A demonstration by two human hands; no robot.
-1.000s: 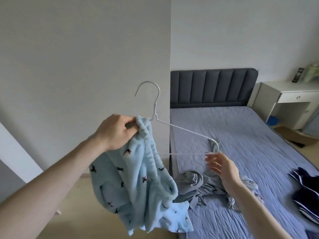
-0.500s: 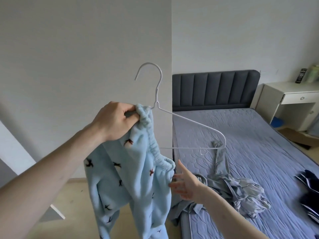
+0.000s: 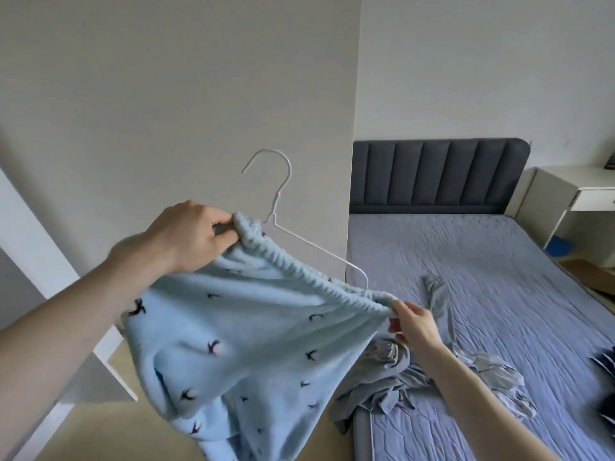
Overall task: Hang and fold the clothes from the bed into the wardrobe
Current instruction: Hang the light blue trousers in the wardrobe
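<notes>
Frame centre: blue fleece trousers [image 3: 239, 344], waistband stretched along white wire hanger [image 3: 276, 207]; left hand [image 3: 193, 237] grips one end, right hand [image 3: 411, 322] pinches the other; hanger's far shoulder apparently uncovered; risk: elastic snaps back, trousers slip off.

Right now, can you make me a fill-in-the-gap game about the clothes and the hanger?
1. The left hand grips one end of the waistband of the light ____ pyjama trousers.
2. The right hand pinches the other end, so the waistband is pulled ____.
3. The white wire hanger has its hook pointing ____.
4. A crumpled ____ garment lies on the bed.

Missing words: blue; tight; up; grey
</notes>
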